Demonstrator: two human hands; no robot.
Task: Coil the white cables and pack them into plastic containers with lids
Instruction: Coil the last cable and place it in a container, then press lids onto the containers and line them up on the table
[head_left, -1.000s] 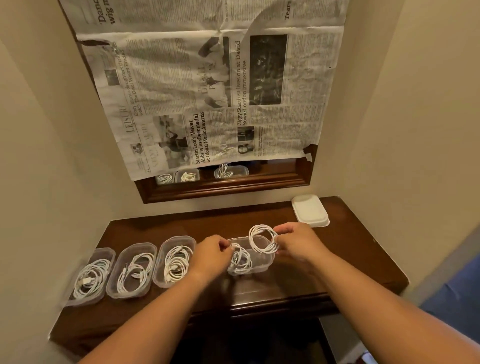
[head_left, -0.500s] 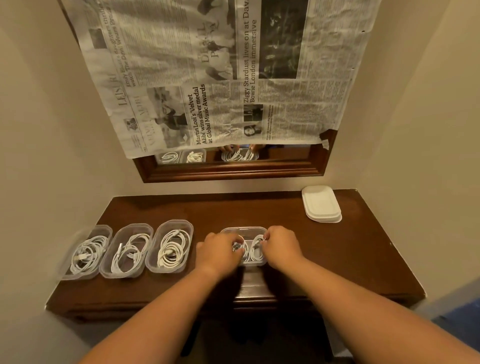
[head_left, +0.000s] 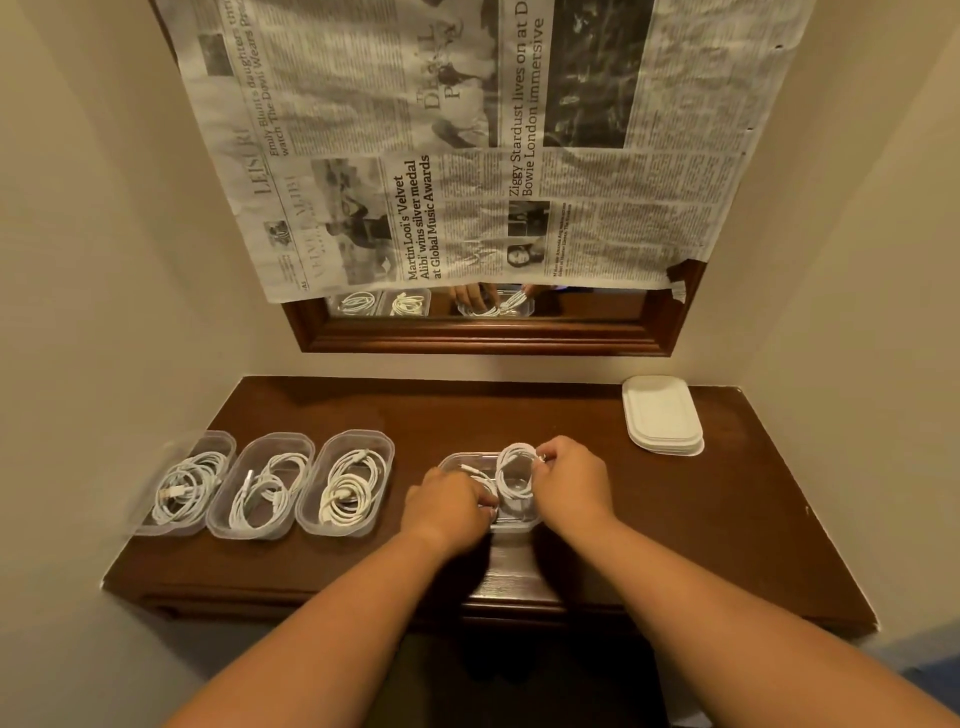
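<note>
Raised since, coil (head_left: 502, 475) stands left of right hand (head_left: 571, 480) — pinched.

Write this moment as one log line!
step: packing cable into container | left hand: grips it inside | right hand: pinches coil top | lids: stacked, off | other containers: filled, open

a: dim, warm yellow light; the walls (head_left: 104, 260) glow cream while the desk (head_left: 727, 519) stays dark.
b: any glare?
a: a pale sheen at the desk's near edge, with shadow beside it under the forearms (head_left: 332, 623).
b: sharpness?
a: the container (head_left: 182, 483) at the desk's left edge is smeared, and the newspaper (head_left: 467, 156) print is soft. the wide angle bends the desk's edges.
</note>
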